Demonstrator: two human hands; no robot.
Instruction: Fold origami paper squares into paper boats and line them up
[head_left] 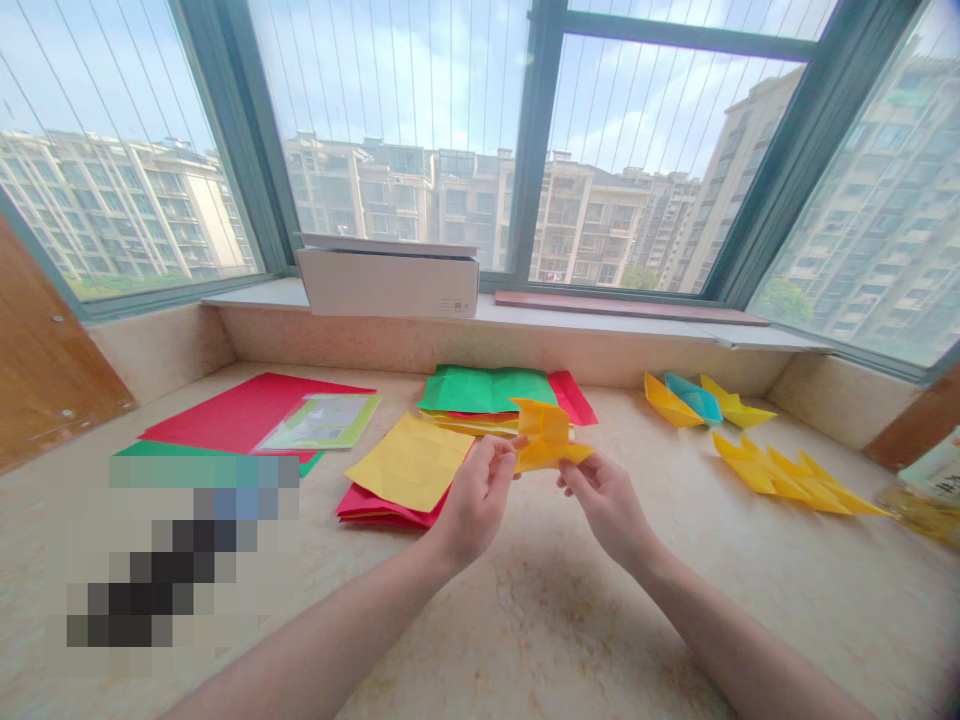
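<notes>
Both my hands hold a folded yellow paper piece (546,437) above the stone counter (525,600). My left hand (474,497) pinches its left end with fingers closed. My right hand (606,497) pinches its right end from below. Just behind the piece lies a stack of creased sheets, green on top (487,390) with red (574,397) and yellow beneath. A creased yellow sheet (411,461) rests on a red stack (375,505) to the left of my left hand.
Folded paper boats lie at the right: yellow and teal ones (696,400) and a row of yellow ones (787,473). A large red sheet (240,412) with a printed leaflet (322,421) is at left. A white box (388,280) stands on the window sill.
</notes>
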